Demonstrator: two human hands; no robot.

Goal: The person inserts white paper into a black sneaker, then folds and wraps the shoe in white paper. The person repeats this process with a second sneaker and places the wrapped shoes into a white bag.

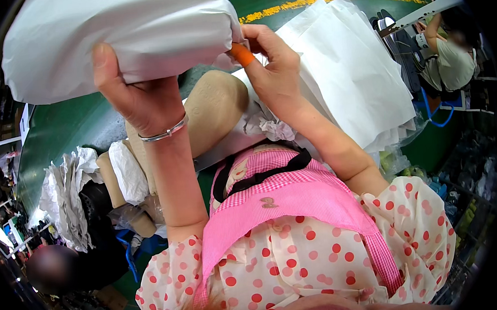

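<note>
My left hand is closed round the underside of a bulky white paper-wrapped bundle, thumb up on its near side. Its contents are hidden by the paper. At the bundle's right end, my right hand pinches the gathered paper. An orange covering wraps the thumb of that hand. Below the bundle lies a beige, rounded, padded-looking thing, whose kind I cannot make out. To its right, a stack of large white paper sheets spreads out beside my right forearm.
Crumpled paper lies between my arms. Left of my left forearm are a white wrapped piece and crumpled sheets. One person is at the lower left, another at the upper right beside a metal bar.
</note>
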